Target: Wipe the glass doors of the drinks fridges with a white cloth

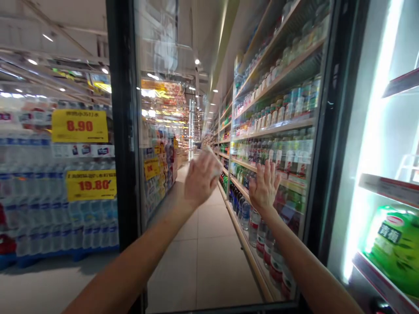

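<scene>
A glass door in a black frame (123, 131) fills the middle of the view. My left hand (200, 179), smeared by motion, presses a white cloth (215, 163) against the pane. Only the cloth's edge shows past the fingers; it could also be a paper wipe. To the right, my right hand (263, 185) lies flat on the same glass with its fingers stretched up and nothing held. Through or mirrored in the pane appear shelves of bottles (278, 115) and a tiled aisle.
Left of the door stand stacked packs of bottled water (59, 218) with yellow price signs (80, 126). On the right, a lit cooler shelf (386, 185) runs close by, with a green drink pack (394, 248) below it. The door's right frame (334, 131) borders the cooler.
</scene>
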Action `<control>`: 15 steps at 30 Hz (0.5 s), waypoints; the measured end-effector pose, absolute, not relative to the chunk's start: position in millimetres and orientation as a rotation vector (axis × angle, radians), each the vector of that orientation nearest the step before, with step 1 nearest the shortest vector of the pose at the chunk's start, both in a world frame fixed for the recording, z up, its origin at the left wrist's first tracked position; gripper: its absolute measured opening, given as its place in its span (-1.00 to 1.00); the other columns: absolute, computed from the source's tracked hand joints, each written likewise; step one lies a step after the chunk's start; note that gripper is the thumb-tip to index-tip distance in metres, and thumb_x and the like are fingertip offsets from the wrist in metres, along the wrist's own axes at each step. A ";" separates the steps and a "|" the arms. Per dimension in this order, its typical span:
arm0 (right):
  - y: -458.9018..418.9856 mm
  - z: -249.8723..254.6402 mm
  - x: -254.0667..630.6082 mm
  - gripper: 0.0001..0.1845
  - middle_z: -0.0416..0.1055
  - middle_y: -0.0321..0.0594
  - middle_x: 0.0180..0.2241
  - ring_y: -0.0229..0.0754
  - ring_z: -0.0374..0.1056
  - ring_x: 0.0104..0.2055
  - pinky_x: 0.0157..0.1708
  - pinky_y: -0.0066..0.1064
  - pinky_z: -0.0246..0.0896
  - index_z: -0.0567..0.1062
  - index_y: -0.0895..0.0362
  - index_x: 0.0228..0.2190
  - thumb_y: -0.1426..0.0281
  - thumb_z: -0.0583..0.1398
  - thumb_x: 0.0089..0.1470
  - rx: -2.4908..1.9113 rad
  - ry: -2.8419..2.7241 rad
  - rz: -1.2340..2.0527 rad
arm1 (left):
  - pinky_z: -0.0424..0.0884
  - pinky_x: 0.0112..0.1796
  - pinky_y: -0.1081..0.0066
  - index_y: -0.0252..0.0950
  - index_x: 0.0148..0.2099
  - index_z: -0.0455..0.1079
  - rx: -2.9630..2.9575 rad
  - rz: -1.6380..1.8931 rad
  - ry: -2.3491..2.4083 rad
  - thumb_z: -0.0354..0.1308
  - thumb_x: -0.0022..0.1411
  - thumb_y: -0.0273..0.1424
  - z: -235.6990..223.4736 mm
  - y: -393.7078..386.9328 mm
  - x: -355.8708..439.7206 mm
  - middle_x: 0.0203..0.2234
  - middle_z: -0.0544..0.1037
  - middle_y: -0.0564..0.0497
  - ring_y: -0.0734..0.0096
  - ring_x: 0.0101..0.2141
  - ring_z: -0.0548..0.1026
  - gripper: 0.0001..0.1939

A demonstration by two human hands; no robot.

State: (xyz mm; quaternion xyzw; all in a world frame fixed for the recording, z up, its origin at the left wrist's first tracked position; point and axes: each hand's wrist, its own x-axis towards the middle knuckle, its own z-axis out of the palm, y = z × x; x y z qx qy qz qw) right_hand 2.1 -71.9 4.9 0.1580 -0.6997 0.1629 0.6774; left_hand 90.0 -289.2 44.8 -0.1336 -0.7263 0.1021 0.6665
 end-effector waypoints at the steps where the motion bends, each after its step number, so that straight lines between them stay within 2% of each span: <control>1: -72.2 4.1 2.3 -0.41 0.00 0.02 0.23 0.00 -0.21 0.31 0.19 0.04 -0.26 0.05 0.13 0.19 0.29 -0.04 0.14 0.360 -1.570 0.367 | -0.17 0.23 0.23 -0.31 0.22 0.06 -0.405 0.320 -1.657 -0.11 0.28 -0.23 38.8 -282.3 87.9 0.19 0.17 -0.02 0.39 0.25 -0.09 -0.49; 4: -72.0 2.9 2.3 -0.40 0.01 0.00 0.23 0.00 -0.19 0.30 0.19 0.02 -0.26 0.05 0.11 0.19 0.30 -0.02 0.13 0.371 -1.560 0.373 | -0.25 0.24 0.21 -0.30 0.21 0.08 -0.420 0.379 -1.621 -0.09 0.28 -0.26 36.9 -290.9 88.1 0.17 0.21 -0.04 0.40 0.24 -0.04 -0.52; 9: -74.9 2.7 2.6 -0.40 -0.04 -0.02 0.25 -0.01 -0.24 0.31 0.20 0.04 -0.31 0.04 0.11 0.20 0.31 -0.04 0.13 0.351 -1.592 0.394 | -0.19 0.21 0.06 -0.47 0.24 -0.01 0.060 -0.013 -1.522 -0.21 0.32 -0.23 55.2 -330.1 97.1 0.24 0.02 -0.17 0.20 0.25 -0.11 -0.45; 12: -76.2 2.2 3.1 -0.42 -0.04 0.00 0.24 -0.01 -0.26 0.31 0.20 0.03 -0.32 0.06 0.14 0.19 0.31 -0.05 0.14 0.345 -1.596 0.399 | -0.19 0.22 0.13 -0.39 0.22 0.04 -0.254 0.194 -1.649 -0.14 0.30 -0.25 38.1 -304.1 92.3 0.22 0.08 -0.13 0.28 0.26 -0.14 -0.49; 15: -75.1 1.2 2.8 -0.42 -0.01 0.00 0.24 -0.02 -0.23 0.31 0.20 0.02 -0.31 0.07 0.13 0.18 0.31 -0.05 0.14 0.353 -1.583 0.396 | -0.22 0.22 0.22 -0.23 0.18 0.13 -0.609 0.439 -1.702 -0.05 0.26 -0.29 22.7 -283.5 89.3 0.17 0.22 -0.01 0.38 0.24 -0.06 -0.56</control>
